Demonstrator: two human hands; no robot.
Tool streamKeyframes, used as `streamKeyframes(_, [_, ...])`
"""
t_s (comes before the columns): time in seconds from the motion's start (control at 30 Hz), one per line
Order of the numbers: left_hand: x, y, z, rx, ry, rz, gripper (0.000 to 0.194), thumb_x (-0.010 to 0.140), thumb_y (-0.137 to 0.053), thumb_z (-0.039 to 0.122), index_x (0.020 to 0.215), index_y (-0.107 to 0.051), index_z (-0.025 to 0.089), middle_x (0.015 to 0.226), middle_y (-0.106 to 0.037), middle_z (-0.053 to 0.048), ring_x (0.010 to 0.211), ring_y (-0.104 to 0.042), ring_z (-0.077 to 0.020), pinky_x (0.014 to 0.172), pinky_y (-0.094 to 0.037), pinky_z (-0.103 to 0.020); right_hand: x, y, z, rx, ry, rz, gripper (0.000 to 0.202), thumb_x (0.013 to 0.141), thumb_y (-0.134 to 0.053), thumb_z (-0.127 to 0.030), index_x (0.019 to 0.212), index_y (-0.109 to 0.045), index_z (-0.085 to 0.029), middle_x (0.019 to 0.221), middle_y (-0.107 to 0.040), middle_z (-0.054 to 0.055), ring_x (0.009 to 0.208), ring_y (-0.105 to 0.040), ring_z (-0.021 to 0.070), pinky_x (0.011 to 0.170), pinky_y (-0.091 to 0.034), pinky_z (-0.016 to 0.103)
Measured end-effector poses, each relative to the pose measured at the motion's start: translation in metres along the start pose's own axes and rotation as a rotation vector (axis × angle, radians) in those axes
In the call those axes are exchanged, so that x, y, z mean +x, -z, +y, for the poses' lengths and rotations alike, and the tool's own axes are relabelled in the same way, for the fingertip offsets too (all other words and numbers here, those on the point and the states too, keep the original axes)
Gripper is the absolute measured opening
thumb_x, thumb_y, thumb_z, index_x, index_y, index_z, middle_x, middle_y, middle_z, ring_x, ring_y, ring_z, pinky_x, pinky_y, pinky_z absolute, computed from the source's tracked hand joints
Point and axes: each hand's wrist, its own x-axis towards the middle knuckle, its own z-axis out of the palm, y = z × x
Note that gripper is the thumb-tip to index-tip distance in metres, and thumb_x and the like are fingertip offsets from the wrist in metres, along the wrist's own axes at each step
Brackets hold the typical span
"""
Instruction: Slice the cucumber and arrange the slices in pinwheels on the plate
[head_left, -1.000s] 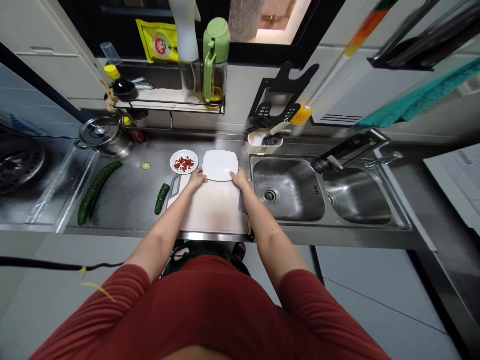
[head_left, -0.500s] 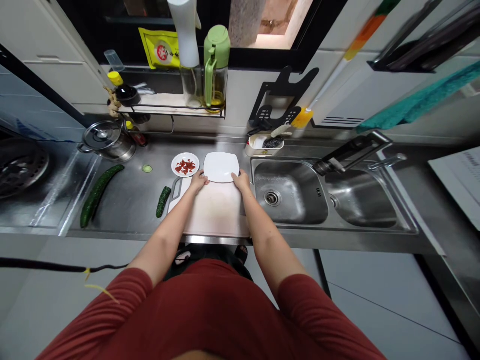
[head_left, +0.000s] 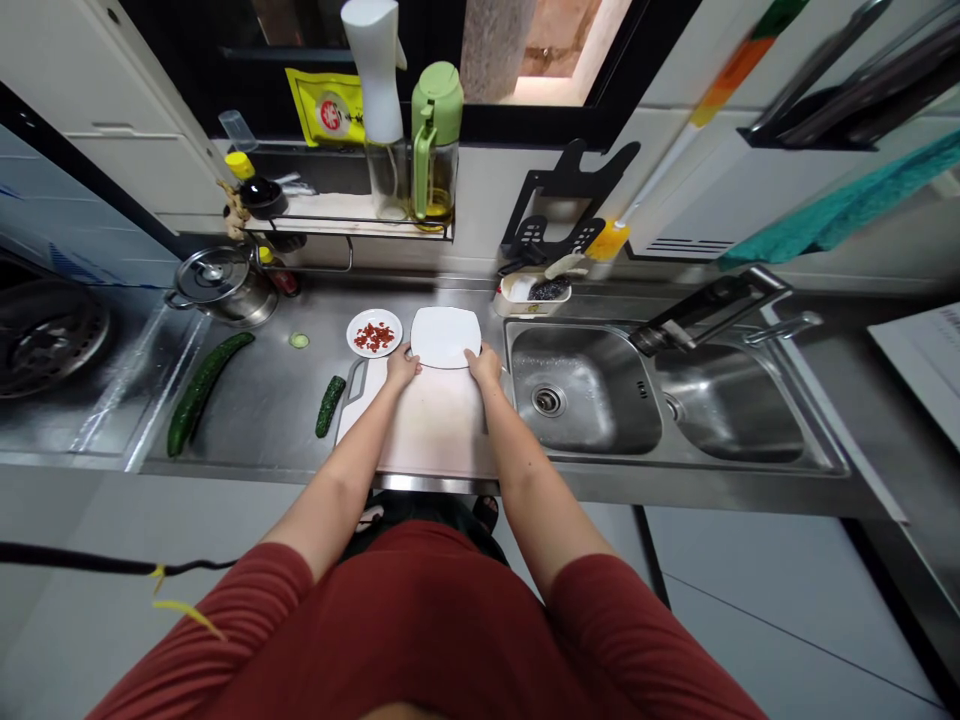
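A white squarish plate (head_left: 445,337) lies at the far end of the white cutting board (head_left: 435,425). My left hand (head_left: 403,367) grips its near left corner, thumb at the rim. At the near right corner, my right hand (head_left: 486,366) holds the same plate with the thumb on its edge. Just left of it stands a round white plate (head_left: 374,352) with chopped red pieces (head_left: 373,336). A short piece of cucumber (head_left: 330,406) lies left of the board, and a long cucumber (head_left: 202,395) is farther left. A small green slice (head_left: 299,340) rests on the steel counter.
A lidded steel pot (head_left: 225,288) stands at the back left beside a small red bottle (head_left: 283,275). The double sink (head_left: 592,390) with its faucet (head_left: 709,310) is on the right. Bottles stand on a wall rack (head_left: 352,227). A sponge caddy (head_left: 532,303) sits behind the sink.
The camera view has shifted slightly. Both hands stay at the squarish plate, with no clear movement of the plate on the counter.
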Motion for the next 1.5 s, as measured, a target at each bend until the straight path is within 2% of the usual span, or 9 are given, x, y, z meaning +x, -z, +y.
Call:
streamKeyframes(0.3, [-0.001,0.0,-0.007,0.137,-0.073,0.061,0.045,0.083,-0.055,0.016,0.128,-0.055,0.009,0.061,-0.061,0.001,0.053,-0.061,-0.0119,0.061,-0.051,-0.023,-0.006,0.005,-0.004,-0.001,-0.029,-0.02,0.048,0.092,-0.054,-0.042,0.132,-0.053,-0.016,0.117,-0.066,0.016,0.112,-0.06,0.0268,0.093,-0.043,0.035])
streamKeyframes(0.57, [0.003,0.003,-0.013,0.278,-0.11,0.073,0.046,0.084,-0.056,0.027,0.127,-0.055,0.012,0.067,-0.067,-0.002,0.067,-0.067,-0.015,0.077,-0.05,-0.026,-0.005,0.006,0.0,0.064,-0.028,-0.03,0.064,0.091,-0.05,-0.053,0.132,-0.044,-0.004,0.114,-0.065,0.021,0.109,-0.061,0.0293,0.094,-0.044,0.037])
streamKeyframes(0.8, [-0.015,0.005,-0.002,0.312,-0.14,0.064,0.053,0.081,-0.06,0.028,0.13,-0.053,0.009,0.078,-0.069,-0.006,0.079,-0.065,-0.019,0.082,-0.047,-0.029,-0.012,0.004,0.003,0.168,-0.05,0.016,0.068,0.087,-0.057,-0.046,0.137,-0.038,-0.004,0.114,-0.065,0.019,0.107,-0.061,0.0285,0.092,-0.046,0.035])
streamKeyframes(0.93, [-0.035,0.011,-0.006,0.22,-0.168,0.086,0.049,0.081,-0.059,0.03,0.127,-0.055,0.012,0.077,-0.067,-0.003,0.071,-0.063,-0.0156,0.075,-0.048,-0.026,-0.035,0.009,0.01,0.251,0.012,0.107,0.06,0.086,-0.055,-0.042,0.134,-0.043,-0.008,0.098,-0.068,0.011,0.094,-0.063,0.0245,0.084,-0.046,0.031])
streamKeyframes(1.03, [-0.058,0.027,-0.011,0.225,-0.297,0.239,0.039,0.086,-0.052,0.032,0.12,-0.06,0.016,0.078,-0.065,-0.002,0.071,-0.061,-0.0136,0.074,-0.046,-0.023,-0.067,0.016,0.025,0.256,0.122,0.182,0.051,0.088,-0.046,-0.037,0.131,-0.048,-0.01,0.09,-0.067,0.007,0.084,-0.061,0.0207,0.081,-0.045,0.029])
streamKeyframes(1.17, [-0.088,0.062,-0.006,0.379,-0.372,0.44,0.038,0.092,-0.041,0.034,0.124,-0.057,0.02,0.094,-0.065,-0.006,0.084,-0.06,-0.0159,0.083,-0.045,-0.027,-0.119,0.026,0.057,0.156,0.176,0.226,0.044,0.089,-0.04,-0.031,0.125,-0.055,-0.012,0.098,-0.064,0.01,0.092,-0.057,0.0214,0.087,-0.042,0.03])
streamKeyframes(1.23, [-0.097,0.081,0.0,0.505,-0.359,0.542,0.038,0.093,-0.04,0.033,0.123,-0.057,0.018,0.105,-0.064,-0.01,0.097,-0.058,-0.02,0.093,-0.042,-0.032,-0.143,0.029,0.074,0.071,0.159,0.254,0.043,0.09,-0.04,-0.033,0.123,-0.057,-0.013,0.104,-0.061,0.012,0.098,-0.054,0.0236,0.09,-0.041,0.033])
streamKeyframes(1.33, [-0.101,0.107,0.005,0.687,-0.333,0.634,0.037,0.091,-0.045,0.034,0.122,-0.059,0.021,0.123,-0.056,-0.013,0.12,-0.046,-0.0289,0.103,-0.034,-0.043,-0.172,0.032,0.094,-0.063,0.108,0.29,0.044,0.089,-0.044,-0.035,0.126,-0.057,-0.015,0.113,-0.057,0.013,0.106,-0.049,0.0268,0.092,-0.038,0.035])
streamKeyframes(1.5, [-0.094,0.137,-0.01,0.785,-0.159,0.624,0.049,0.084,-0.056,0.039,0.13,-0.053,0.024,0.129,-0.05,-0.014,0.123,-0.042,-0.0351,0.102,-0.033,-0.051,-0.194,0.033,0.105,-0.234,0.023,0.241,0.049,0.087,-0.051,-0.036,0.132,-0.054,-0.018,0.117,-0.053,0.014,0.106,-0.047,0.0291,0.089,-0.037,0.037])
